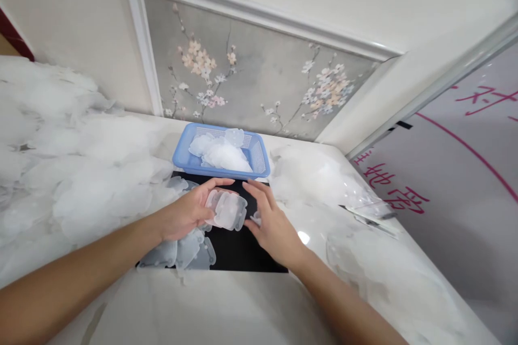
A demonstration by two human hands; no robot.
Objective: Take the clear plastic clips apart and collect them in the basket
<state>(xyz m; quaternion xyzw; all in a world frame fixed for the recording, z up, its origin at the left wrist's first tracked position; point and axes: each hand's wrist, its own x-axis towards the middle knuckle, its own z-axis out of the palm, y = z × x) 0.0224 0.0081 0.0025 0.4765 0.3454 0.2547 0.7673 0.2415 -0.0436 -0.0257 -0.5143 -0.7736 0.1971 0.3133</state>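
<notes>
My left hand [190, 210] is closed round a small stack of frosted, translucent plastic pieces [230, 210] with notched, rounded edges. To its right is my right hand [269, 218], fingers curved and thumb apart from the fingertips. A small part of another translucent piece [256, 219] shows inside that hand, mostly hidden by the fingers. Both hands are above a black mat [246, 253]. More flat translucent pieces [194, 250] lie overlapping on the mat's left side, partly under my left forearm.
Behind the hands stands a blue plastic basket [262, 161] with similar pieces in it. A large white heap [101, 183] covers the table's left side. More translucent pieces [315, 172] lie at the right. A wall with a framed flower panel [259, 70] closes off the back.
</notes>
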